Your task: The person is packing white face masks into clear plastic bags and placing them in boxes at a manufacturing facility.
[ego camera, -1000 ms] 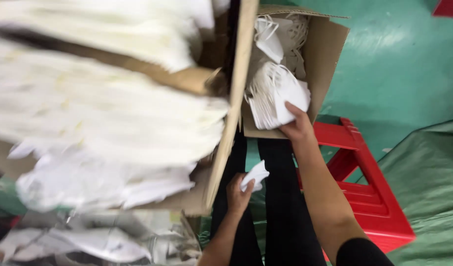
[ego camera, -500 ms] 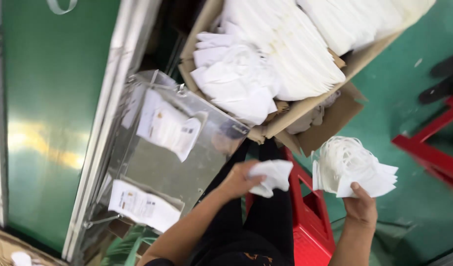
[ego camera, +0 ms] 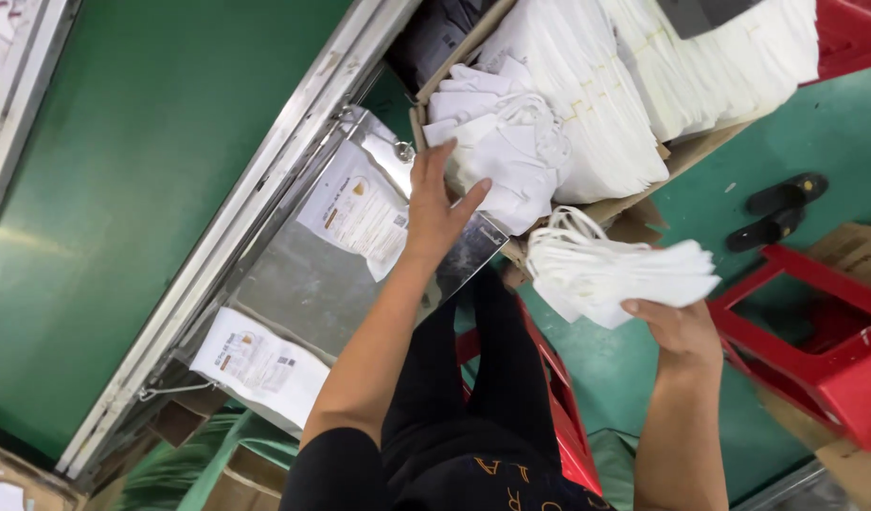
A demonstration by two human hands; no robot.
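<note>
Now the left hand lies open on the loose white masks at the near edge of the cardboard box. Meanwhile the right hand grips a stack of masks just outside the box, above the green floor.

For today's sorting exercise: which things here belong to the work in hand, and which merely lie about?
In hand: left hand on loose white masks in the cardboard box; right hand holding a mask stack.
Lying about: black sandals, red stool, printed sheets.
</note>
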